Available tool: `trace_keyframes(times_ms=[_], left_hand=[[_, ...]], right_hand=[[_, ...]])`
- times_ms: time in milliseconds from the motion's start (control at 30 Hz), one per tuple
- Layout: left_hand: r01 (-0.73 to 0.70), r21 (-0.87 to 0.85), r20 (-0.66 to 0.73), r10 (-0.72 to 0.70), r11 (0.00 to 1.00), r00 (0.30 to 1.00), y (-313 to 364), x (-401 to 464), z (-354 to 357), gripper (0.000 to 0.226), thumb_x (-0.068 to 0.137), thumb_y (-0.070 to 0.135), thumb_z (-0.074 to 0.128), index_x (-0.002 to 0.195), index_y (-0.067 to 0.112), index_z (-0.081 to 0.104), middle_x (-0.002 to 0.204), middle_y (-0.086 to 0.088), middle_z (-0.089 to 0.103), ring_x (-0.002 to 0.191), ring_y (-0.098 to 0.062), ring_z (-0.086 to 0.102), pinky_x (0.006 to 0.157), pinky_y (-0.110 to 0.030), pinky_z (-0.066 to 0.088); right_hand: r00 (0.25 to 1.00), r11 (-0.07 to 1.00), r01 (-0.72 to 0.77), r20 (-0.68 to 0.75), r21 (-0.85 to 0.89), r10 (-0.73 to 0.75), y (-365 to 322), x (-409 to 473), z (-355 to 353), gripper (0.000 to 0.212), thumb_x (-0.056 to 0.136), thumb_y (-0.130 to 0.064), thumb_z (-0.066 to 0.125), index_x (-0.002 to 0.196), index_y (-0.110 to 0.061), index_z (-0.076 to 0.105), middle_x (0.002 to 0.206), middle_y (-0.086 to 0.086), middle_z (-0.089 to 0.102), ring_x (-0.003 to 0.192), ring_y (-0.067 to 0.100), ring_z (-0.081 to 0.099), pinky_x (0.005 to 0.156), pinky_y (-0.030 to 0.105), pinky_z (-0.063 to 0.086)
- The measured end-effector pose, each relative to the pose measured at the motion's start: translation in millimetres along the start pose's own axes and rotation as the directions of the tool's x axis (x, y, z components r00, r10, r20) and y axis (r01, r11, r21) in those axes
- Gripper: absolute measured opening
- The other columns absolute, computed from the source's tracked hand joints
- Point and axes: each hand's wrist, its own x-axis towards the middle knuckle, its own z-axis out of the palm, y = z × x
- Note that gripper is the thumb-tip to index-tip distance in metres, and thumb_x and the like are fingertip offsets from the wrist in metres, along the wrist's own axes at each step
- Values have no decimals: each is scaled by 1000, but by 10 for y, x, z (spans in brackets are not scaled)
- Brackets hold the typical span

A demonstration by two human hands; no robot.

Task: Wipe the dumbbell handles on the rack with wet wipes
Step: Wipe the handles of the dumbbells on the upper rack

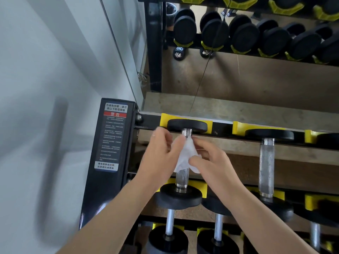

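On the rack (117, 143), the far-left dumbbell (181, 197) lay in its yellow cradles, and my left hand (161, 153) and right hand (211, 162) both pinched the wipe (185, 154) over its handle (182, 176); I judged wrapping it snugly before twisting would clean best.

Wipe (186, 154) on leftmost dumbbell handle (182, 174), between both hands, second dumbbell (266, 162) to its right

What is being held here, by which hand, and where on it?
Both hands hold the wet wipe around the dumbbell handle: left hand at its left edge, right hand at its right.
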Motion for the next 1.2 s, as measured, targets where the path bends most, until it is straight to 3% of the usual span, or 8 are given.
trace_keyframes(times_ms=[100, 300, 433, 700, 800, 900, 1100, 1200], left_hand=[[-1, 101, 139, -14, 995, 990, -23, -14, 18, 12, 100, 33, 57, 106, 23, 55, 98, 7, 63, 88, -6, 60, 73, -28, 53], [75, 69, -122, -66, 995, 990, 25, 25, 37, 10, 103, 23, 51, 95, 22, 56, 87, 6, 62, 76, -2, 56, 57, -12, 42], [191, -326, -311, -296, 926, 903, 180, 94, 93, 14, 101, 27, 53, 99, 18, 63, 93, 3, 66, 80, -6, 58, 61, -13, 46], [276, 294, -207, -221, 915, 953, 337, 99, 562, 34, 106, 27, 35, 117, 3, 57, 114, -18, 60, 108, -36, 56, 85, -38, 42], [313, 530, -347, -135, 788, 928, 343, 91, 606, 34, 106, 31, 33, 112, 11, 59, 127, -13, 48, 117, -33, 44, 95, -43, 37], [242, 196, -489, -119, 950, 864, 330, 40, 676, 14, 104, 26, 45, 107, 14, 51, 112, -4, 53, 103, -26, 54, 86, -42, 48], [129, 246, -453, -4, 961, 892, 341, -8, 861, 29, 98, 29, 59, 117, 11, 45, 111, -6, 56, 97, -22, 61, 76, -38, 57], [206, 351, -374, -65, 914, 925, 308, 22, 871, 33, 103, 32, 49, 126, 10, 44, 116, -8, 59, 99, -24, 65, 74, -35, 55]], right_hand=[[998, 1000, 5, 61, 3, -5, 26, -43, -93, 53, 85, -7, 58, 129, -36, 63, 119, -14, 66, 112, 4, 60, 92, 25, 51], [862, 848, 373, -196, -376, -467, -355, 271, -251, 27, 104, -23, 46, 124, -22, 63, 119, -9, 60, 103, -6, 48, 83, -2, 32], [979, 923, 186, 143, -337, -146, -541, 749, -221, 53, 107, -48, 21, 127, -27, 65, 126, 1, 65, 118, 17, 54, 96, 27, 39], [962, 727, 274, 191, -630, -197, -502, 874, -199, 53, 109, -36, 17, 96, -1, 55, 89, 17, 57, 97, 42, 60, 82, 44, 45], [955, 701, 295, 189, -649, -227, -457, 902, -161, 36, 108, -23, 28, 133, -3, 46, 111, 19, 64, 101, 40, 62, 86, 46, 51], [939, 631, 339, 206, -697, -277, -415, 930, -123, 60, 105, -14, 41, 155, 0, 11, 131, 21, 58, 106, 37, 62, 84, 43, 50], [977, 861, 201, 162, -467, -140, -419, 939, -204, 55, 109, -39, 19, 121, -15, 67, 103, 11, 65, 94, 31, 55, 82, 38, 42], [963, 800, 263, 196, -539, -185, -445, 921, -172, 55, 109, -37, 16, 120, -11, 64, 100, 12, 62, 100, 35, 58, 83, 41, 44]])
